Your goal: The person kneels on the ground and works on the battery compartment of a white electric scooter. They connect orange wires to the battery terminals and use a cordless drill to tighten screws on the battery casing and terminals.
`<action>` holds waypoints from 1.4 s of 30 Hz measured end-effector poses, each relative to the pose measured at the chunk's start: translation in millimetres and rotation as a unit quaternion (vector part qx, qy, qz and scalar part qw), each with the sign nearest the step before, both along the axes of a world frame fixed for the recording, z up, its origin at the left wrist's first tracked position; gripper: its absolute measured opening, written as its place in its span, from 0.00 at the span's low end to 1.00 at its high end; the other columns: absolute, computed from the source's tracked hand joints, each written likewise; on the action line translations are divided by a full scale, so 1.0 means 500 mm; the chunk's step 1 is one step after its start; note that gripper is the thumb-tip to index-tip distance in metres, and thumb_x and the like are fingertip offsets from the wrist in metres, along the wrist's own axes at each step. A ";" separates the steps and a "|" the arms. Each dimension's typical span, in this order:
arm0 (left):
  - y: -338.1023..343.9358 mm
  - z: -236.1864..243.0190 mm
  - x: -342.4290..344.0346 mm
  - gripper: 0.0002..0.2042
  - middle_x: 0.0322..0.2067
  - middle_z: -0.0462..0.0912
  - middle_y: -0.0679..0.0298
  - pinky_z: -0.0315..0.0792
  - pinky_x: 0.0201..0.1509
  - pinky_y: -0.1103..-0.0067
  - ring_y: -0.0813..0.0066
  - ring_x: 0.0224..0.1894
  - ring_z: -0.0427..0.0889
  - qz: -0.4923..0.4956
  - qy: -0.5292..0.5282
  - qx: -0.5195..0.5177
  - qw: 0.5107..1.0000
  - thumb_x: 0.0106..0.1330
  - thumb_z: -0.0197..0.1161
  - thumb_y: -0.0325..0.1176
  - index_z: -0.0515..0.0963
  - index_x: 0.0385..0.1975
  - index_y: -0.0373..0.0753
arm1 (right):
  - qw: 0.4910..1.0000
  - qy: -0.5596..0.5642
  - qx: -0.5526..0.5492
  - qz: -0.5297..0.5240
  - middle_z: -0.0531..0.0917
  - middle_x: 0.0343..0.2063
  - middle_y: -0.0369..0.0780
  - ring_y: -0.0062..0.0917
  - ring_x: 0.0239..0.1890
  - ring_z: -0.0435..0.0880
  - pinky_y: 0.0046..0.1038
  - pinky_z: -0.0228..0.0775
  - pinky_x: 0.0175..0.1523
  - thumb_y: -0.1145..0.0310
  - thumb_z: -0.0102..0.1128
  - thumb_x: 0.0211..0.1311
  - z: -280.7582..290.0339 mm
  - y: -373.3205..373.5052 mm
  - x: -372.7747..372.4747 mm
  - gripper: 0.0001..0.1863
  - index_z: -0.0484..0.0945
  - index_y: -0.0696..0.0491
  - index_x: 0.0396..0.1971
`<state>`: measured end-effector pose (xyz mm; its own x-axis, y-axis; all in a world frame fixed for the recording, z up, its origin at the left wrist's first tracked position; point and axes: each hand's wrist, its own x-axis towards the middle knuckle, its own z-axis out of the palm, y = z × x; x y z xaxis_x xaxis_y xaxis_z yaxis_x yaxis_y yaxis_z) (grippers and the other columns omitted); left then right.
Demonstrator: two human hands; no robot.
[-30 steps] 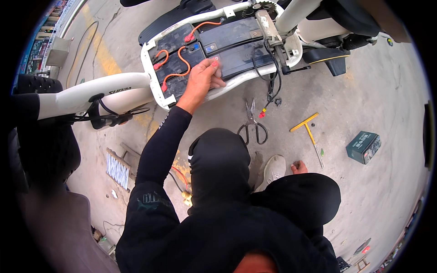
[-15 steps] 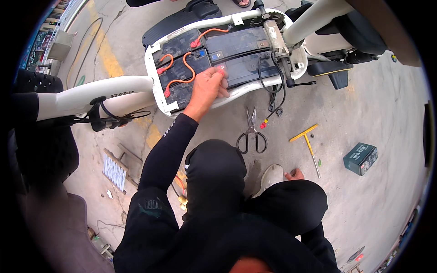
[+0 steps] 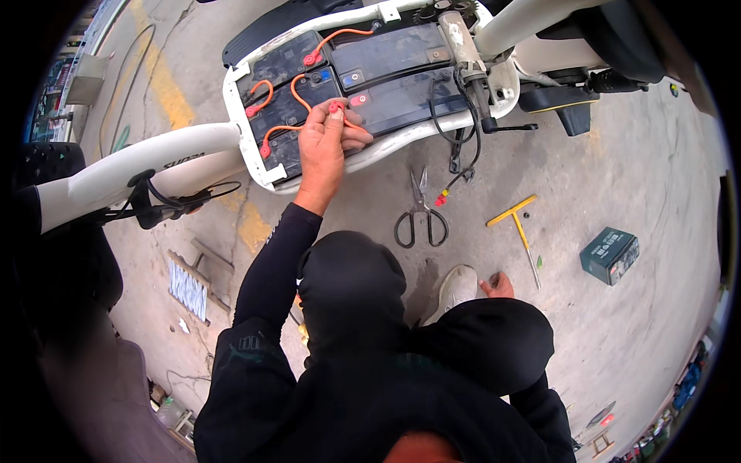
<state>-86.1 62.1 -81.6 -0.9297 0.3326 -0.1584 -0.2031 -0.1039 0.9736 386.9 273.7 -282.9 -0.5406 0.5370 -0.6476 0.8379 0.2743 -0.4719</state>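
My left hand (image 3: pixel 323 150) is over the batteries (image 3: pixel 297 85) set in the white frame (image 3: pixel 363 166) of an electric two-wheeler. Its thumb and fingers pinch a red terminal cap (image 3: pixel 336 108) on an orange cable. Just beyond those fingers is the red-marked terminal corner of the near long battery (image 3: pixel 401 108). Another orange cable (image 3: pixel 266 92) and one more at the far side (image 3: pixel 343 32) end in red caps. Low beside my shoe (image 3: pixel 459 287), my right hand (image 3: pixel 499 285) has its fingers curled together; my knee hides part of it, and anything in them is too small to make out.
On the concrete lie black-handled scissors (image 3: pixel 421 220), a yellow T-handle wrench (image 3: pixel 515 220) and a dark green box (image 3: pixel 610 255). A black cable (image 3: pixel 475 147) with a red-yellow end hangs off the frame. A small wooden stool (image 3: pixel 189 287) stands at the left.
My left hand has drawn back leftward from the near long battery's red terminal, and the red cap now shows in its pinch. My right hand stays low by the shoe. The whole view has shifted slightly.
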 end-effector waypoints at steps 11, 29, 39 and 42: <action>0.020 0.021 -0.028 0.18 0.33 0.78 0.72 0.72 0.34 0.86 0.85 0.29 0.81 -0.080 -0.032 -0.128 0.988 0.79 0.54 0.46 0.77 0.54 0.36 | 0.999 0.002 0.036 0.014 0.81 0.33 0.52 0.46 0.38 0.81 0.40 0.72 0.45 0.50 0.76 0.52 -0.015 -0.004 0.003 0.27 0.76 0.60 0.32; 0.029 0.037 -0.056 0.15 0.34 0.81 0.67 0.74 0.33 0.85 0.78 0.29 0.84 -0.115 -0.062 -0.153 0.980 0.76 0.53 0.38 0.78 0.52 0.35 | 0.999 -0.043 0.010 0.000 0.82 0.36 0.53 0.47 0.43 0.82 0.41 0.73 0.49 0.50 0.75 0.52 -0.020 -0.001 0.013 0.26 0.78 0.59 0.36; -0.020 -0.023 -0.109 0.20 0.43 0.83 0.67 0.71 0.42 0.87 0.81 0.38 0.84 -0.141 -0.026 -0.177 0.974 0.78 0.57 0.41 0.75 0.62 0.36 | 0.985 0.059 0.151 -0.051 0.76 0.54 0.56 0.53 0.57 0.76 0.47 0.71 0.60 0.61 0.65 0.62 -0.003 -0.104 0.125 0.30 0.69 0.59 0.61; -0.053 -0.023 -0.129 0.20 0.46 0.83 0.67 0.72 0.47 0.87 0.81 0.41 0.83 -0.138 -0.028 -0.164 0.976 0.79 0.57 0.40 0.73 0.64 0.36 | 0.982 0.091 0.154 -0.064 0.75 0.55 0.55 0.52 0.57 0.76 0.46 0.72 0.59 0.64 0.65 0.63 -0.004 -0.108 0.139 0.31 0.66 0.60 0.63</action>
